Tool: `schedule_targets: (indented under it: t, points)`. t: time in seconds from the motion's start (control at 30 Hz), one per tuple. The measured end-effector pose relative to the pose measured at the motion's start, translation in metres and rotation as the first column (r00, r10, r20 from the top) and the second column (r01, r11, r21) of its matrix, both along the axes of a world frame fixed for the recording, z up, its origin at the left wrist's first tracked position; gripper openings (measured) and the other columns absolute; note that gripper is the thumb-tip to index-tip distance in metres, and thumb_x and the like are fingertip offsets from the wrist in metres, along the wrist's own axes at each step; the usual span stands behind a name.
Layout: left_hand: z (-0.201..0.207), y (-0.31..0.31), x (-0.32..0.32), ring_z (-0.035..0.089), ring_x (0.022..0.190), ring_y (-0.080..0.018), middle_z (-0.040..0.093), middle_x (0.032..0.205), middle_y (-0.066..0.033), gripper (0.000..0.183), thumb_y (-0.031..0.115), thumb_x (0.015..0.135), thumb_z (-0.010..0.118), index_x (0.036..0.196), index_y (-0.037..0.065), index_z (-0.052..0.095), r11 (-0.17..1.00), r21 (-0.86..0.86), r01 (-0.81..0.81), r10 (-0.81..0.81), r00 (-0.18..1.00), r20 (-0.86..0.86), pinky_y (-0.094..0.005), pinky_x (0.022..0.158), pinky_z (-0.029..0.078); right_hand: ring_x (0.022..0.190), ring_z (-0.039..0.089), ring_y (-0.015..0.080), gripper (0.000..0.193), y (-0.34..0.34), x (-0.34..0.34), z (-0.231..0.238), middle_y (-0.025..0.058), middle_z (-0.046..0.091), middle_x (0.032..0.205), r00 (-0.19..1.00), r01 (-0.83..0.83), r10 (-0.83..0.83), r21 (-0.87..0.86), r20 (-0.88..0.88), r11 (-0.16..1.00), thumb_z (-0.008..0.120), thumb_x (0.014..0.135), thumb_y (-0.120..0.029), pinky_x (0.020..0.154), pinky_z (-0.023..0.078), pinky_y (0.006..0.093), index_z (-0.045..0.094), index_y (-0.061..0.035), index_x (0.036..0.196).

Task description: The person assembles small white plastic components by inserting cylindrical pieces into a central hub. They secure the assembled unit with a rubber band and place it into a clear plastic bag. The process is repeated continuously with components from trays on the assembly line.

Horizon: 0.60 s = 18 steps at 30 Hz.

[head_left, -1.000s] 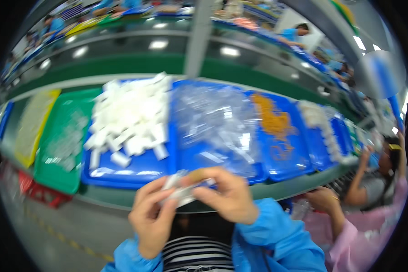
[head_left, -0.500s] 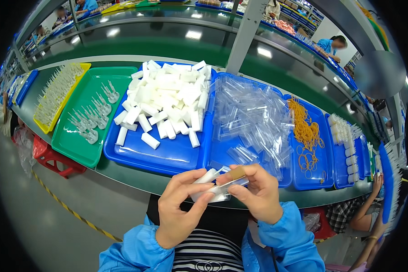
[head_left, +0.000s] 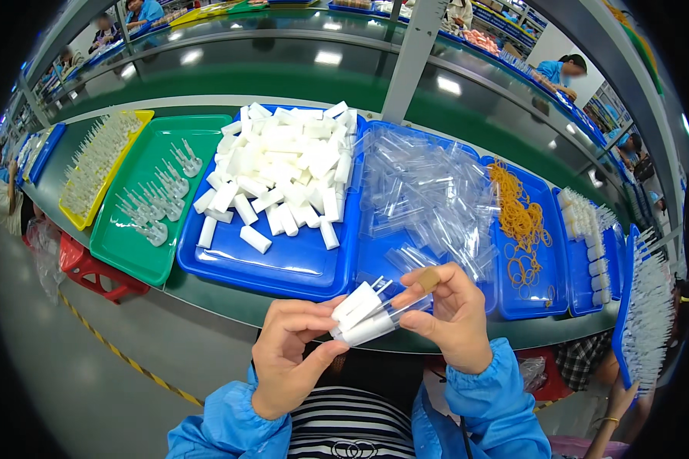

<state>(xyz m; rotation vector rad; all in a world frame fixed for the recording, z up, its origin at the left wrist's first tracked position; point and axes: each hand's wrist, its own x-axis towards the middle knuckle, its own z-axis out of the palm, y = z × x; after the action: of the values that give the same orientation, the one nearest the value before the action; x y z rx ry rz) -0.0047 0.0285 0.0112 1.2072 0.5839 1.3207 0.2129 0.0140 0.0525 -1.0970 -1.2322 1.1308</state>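
My left hand (head_left: 295,352) is closed round a small bundle of white blocks (head_left: 356,307), pinching its near end between thumb and fingers. Thin pale prongs (head_left: 383,284) stick out at the bundle's upper end. A clear plastic sleeve (head_left: 406,307) lies along the lower white piece and reaches past it to the right. My right hand (head_left: 459,317), with brown tape round one finger, has its thumb and fingers about the sleeve's far end. Just beyond are a blue tray (head_left: 260,275) heaped with white blocks (head_left: 291,161) and another holding clear sleeves (head_left: 429,199).
On the left, a green tray (head_left: 142,264) holds pronged clear pieces, beside a yellow tray (head_left: 80,218) of similar parts. Orange rubber bands (head_left: 517,210) fill a blue tray on the right. At far right, a person's hand (head_left: 624,398) holds up a bristly blue tray (head_left: 628,321). A metal post (head_left: 413,69) stands behind.
My right hand has shifted right and slightly up, drawing apart from my left, so more of the sleeve shows. A person's hand has raised the bristly tray further into view at right.
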Motion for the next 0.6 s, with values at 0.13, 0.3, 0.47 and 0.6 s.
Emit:
schedule_targets:
  t: [0.13,0.3,0.47,0.6]
  points:
    - [-0.006,-0.003,0.003,0.058,0.123,-0.0389,0.051,0.116,-0.0139,0.031,-0.01,0.081,0.075,0.108,-0.003,0.061,0.989,0.149,0.019,-0.007,0.996,-0.086,-0.0417,0.099,0.056,0.112,0.061,0.0205,0.037,-0.007,-0.011,-0.009,0.0146,0.063,0.117,0.996,-0.051,0.048,0.035,0.075,0.998,0.084,0.079,-0.009,0.104,0.044,0.0369,0.061,-0.0021,0.106]
    - [0.002,-0.007,0.004,0.061,0.12,-0.0375,0.053,0.116,-0.0147,0.035,-0.01,0.079,0.077,0.109,-0.004,0.06,0.999,0.033,-0.026,0.027,1.0,-0.012,-0.0419,0.099,0.057,0.117,0.06,0.022,0.039,-0.007,-0.013,-0.011,0.0137,0.061,0.118,0.996,-0.053,0.048,0.065,0.079,0.996,0.085,0.078,-0.01,0.111,0.038,0.0402,0.06,-0.0028,0.107]
    - [-0.011,-0.005,-0.003,0.062,0.118,-0.035,0.052,0.118,-0.0155,0.039,-0.009,0.079,0.077,0.112,-0.003,0.058,0.999,0.026,0.047,-0.046,0.998,-0.04,-0.041,0.098,0.058,0.116,0.062,0.0227,0.042,-0.009,-0.008,-0.016,0.013,0.062,0.121,0.993,-0.089,0.082,0.069,0.089,0.994,0.085,0.078,-0.013,0.117,0.028,0.0459,0.059,-0.0035,0.109]
    - [-0.012,-0.008,-0.003,0.061,0.118,-0.0335,0.054,0.118,-0.0158,0.039,-0.007,0.079,0.077,0.113,-0.003,0.058,0.998,0.052,0.037,-0.033,0.997,-0.075,-0.0401,0.098,0.058,0.116,0.062,0.0235,0.042,-0.011,-0.007,-0.016,0.0138,0.062,0.126,0.982,-0.101,0.093,0.04,0.166,0.994,0.086,0.077,-0.015,0.118,0.026,0.0479,0.059,-0.0053,0.109]
